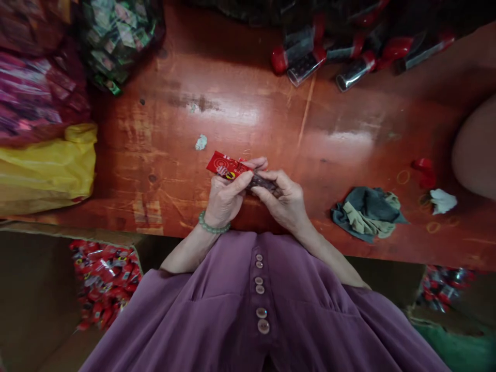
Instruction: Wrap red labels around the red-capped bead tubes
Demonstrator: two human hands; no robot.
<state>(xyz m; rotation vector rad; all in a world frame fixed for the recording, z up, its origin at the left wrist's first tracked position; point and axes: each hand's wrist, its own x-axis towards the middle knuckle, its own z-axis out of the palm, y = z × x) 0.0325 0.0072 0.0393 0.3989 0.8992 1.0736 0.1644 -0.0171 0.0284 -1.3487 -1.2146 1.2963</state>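
Observation:
My left hand (227,196), with a green bead bracelet at the wrist, grips a small red packet (223,166) with a white spiral print; the packet sticks out up and to the left. My right hand (284,199) pinches a dark, shiny item (262,182) that meets the packet's right end. Both hands are together over the near part of the red-brown table (248,113), just above my purple buttoned garment. What exactly the dark item is cannot be made out.
Red-capped silver tubes (349,57) lie at the back right. Bags of wrapped goods (116,36) and a yellow bag (50,165) sit at left. A crumpled cloth (366,212) lies right. A box of red packets (103,281) stands below left.

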